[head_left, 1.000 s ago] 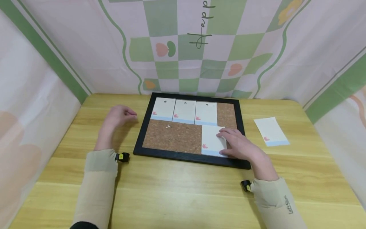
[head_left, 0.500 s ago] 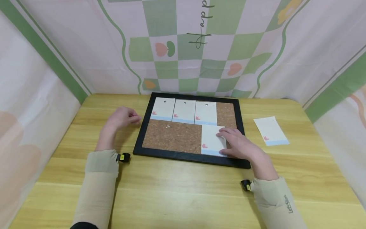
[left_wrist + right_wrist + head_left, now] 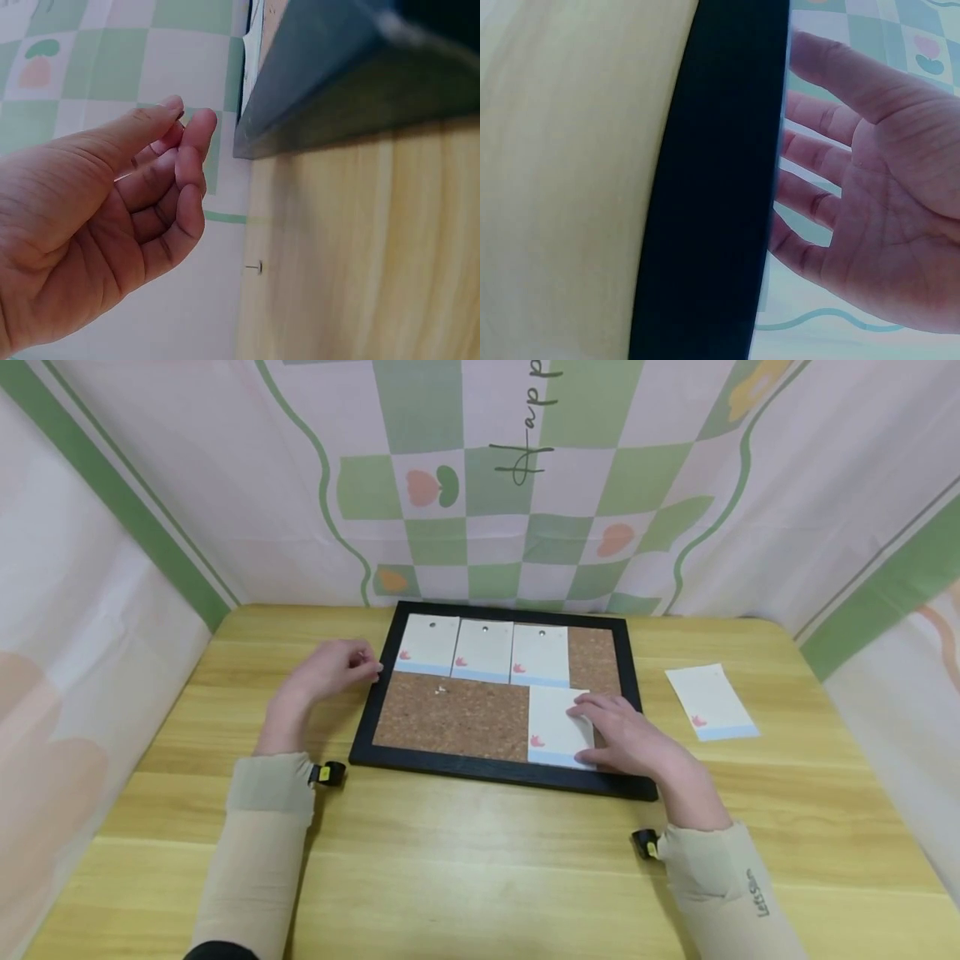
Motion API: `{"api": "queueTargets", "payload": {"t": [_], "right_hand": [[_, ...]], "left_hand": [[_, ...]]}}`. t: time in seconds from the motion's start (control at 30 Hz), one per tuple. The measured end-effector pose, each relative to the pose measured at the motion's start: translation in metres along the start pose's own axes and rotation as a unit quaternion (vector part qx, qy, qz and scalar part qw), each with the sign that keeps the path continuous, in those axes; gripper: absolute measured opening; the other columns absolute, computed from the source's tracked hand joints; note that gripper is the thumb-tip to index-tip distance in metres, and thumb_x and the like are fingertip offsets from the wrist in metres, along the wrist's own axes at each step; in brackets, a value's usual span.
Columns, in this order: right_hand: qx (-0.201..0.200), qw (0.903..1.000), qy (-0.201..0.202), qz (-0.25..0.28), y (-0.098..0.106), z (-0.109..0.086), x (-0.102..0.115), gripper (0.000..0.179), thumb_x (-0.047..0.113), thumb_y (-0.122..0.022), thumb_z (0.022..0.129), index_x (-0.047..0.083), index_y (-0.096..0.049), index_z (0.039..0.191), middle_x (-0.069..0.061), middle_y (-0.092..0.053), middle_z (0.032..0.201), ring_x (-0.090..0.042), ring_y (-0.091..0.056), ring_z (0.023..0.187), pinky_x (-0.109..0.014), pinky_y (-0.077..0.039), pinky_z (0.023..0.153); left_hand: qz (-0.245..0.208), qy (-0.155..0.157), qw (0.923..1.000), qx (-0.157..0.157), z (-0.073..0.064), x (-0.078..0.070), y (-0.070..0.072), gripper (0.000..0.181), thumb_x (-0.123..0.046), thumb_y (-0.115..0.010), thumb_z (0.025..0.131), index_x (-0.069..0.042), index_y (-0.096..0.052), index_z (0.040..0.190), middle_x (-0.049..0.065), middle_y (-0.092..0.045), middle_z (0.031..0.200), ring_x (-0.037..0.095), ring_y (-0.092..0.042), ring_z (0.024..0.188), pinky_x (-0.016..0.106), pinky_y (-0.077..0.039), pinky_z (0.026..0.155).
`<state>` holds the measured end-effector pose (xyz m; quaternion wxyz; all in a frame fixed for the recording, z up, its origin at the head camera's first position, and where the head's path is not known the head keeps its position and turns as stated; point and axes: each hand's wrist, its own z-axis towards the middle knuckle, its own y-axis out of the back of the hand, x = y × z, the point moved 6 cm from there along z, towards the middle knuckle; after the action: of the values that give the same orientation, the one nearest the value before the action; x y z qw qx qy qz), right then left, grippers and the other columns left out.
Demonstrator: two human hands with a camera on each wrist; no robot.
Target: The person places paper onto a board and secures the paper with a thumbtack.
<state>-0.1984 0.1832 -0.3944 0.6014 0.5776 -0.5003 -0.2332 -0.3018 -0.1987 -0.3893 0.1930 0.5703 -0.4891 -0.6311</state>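
A black-framed corkboard (image 3: pixel 465 727) lies on the table. My right hand (image 3: pixel 626 739) rests on a white card (image 3: pixel 553 718) in its lower row, thumb and fingertips spread on the card's right side. In the right wrist view the frame hides my right fingertips (image 3: pixel 802 56). My left hand (image 3: pixel 326 668) hovers by the frame's left edge. In the left wrist view it pinches a tiny dark-headed thumbtack (image 3: pixel 181 116), mostly hidden by the fingers. Three cards (image 3: pixel 482 652) line the upper row, each with a silvery tack (image 3: pixel 485 629) near its top.
A loose card (image 3: pixel 712 703) lies on the wooden table (image 3: pixel 480 877), right of the board. Another thumbtack (image 3: pixel 256 267) is on the table in the left wrist view. Small pale bits (image 3: pixel 441 690) sit on the cork. A patterned curtain (image 3: pixel 525 485) hangs behind the table.
My left hand has moved right, towards the board's left edge. The right hand and the card beneath it have stayed in place.
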Motion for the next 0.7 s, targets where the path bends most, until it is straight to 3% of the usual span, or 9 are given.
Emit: {"api": "queueTargets", "payload": {"t": [0.17, 0.37, 0.7], "right_hand": [[0.005, 1.0000, -0.001, 0.004, -0.001, -0.001, -0.001, 0.059, 0.024, -0.077, 0.088, 0.001, -0.054, 0.138, -0.025, -0.046, 0.149, -0.048, -0.037, 0.138, -0.063, -0.032, 0.114], [0.013, 0.9998, -0.004, 0.015, 0.000, -0.002, -0.001, 0.061, 0.025, -0.076, 0.089, 0.001, -0.053, 0.140, -0.025, -0.044, 0.151, -0.048, -0.034, 0.140, -0.064, -0.031, 0.114], [0.005, 0.9996, -0.001, 0.027, 0.003, -0.004, -0.002, 0.055, 0.021, -0.076, 0.088, -0.001, -0.055, 0.133, -0.023, -0.047, 0.148, -0.046, -0.038, 0.138, -0.062, -0.032, 0.114]], "left_hand": [[-0.022, -0.006, 0.9997, 0.004, 0.000, -0.007, -0.001, 0.015, -0.022, -0.057, 0.103, -0.008, -0.063, 0.102, 0.010, -0.075, 0.099, 0.025, -0.069, 0.095, 0.040, -0.054, 0.082], [-0.031, -0.018, 0.9991, -0.022, 0.003, -0.014, -0.002, 0.017, -0.022, -0.059, 0.102, -0.009, -0.070, 0.106, 0.006, -0.076, 0.097, 0.024, -0.070, 0.095, 0.043, -0.055, 0.089], [-0.015, -0.076, 0.9966, -0.029, 0.003, -0.045, -0.009, 0.018, -0.023, -0.065, 0.098, -0.011, -0.077, 0.105, 0.005, -0.078, 0.104, 0.020, -0.071, 0.095, 0.041, -0.057, 0.085]]}}
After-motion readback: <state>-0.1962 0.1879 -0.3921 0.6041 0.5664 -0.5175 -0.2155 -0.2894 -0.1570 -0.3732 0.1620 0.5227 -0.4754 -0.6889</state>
